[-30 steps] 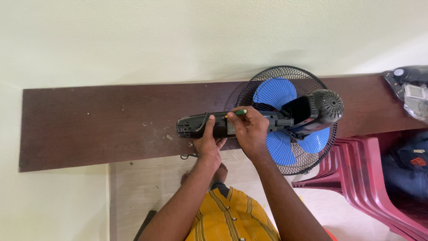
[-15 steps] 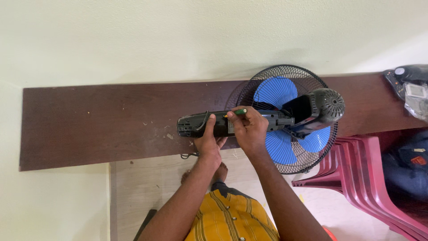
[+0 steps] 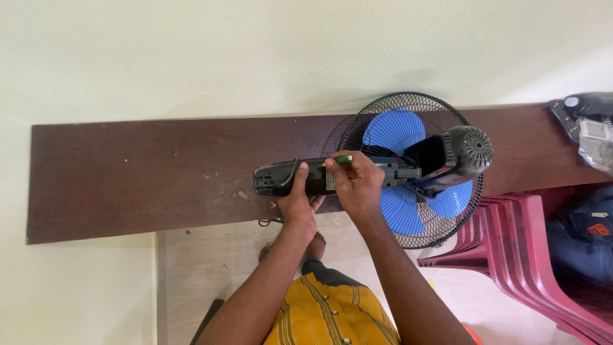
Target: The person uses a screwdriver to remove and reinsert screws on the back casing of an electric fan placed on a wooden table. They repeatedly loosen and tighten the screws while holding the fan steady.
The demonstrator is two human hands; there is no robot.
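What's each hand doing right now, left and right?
Left hand: closed on the fan's black base, steadying it.
Right hand: closed on a green-handled screwdriver, tip against the base.

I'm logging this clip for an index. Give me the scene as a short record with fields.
surface: brown shelf along a pale wall
fan: black, blue blades, lying on the shelf, its grille hanging past the front edge
left hand: grips the fan's base
right hand: holds a green-handled tool against the base
nearby: red chairs, stacked, at right
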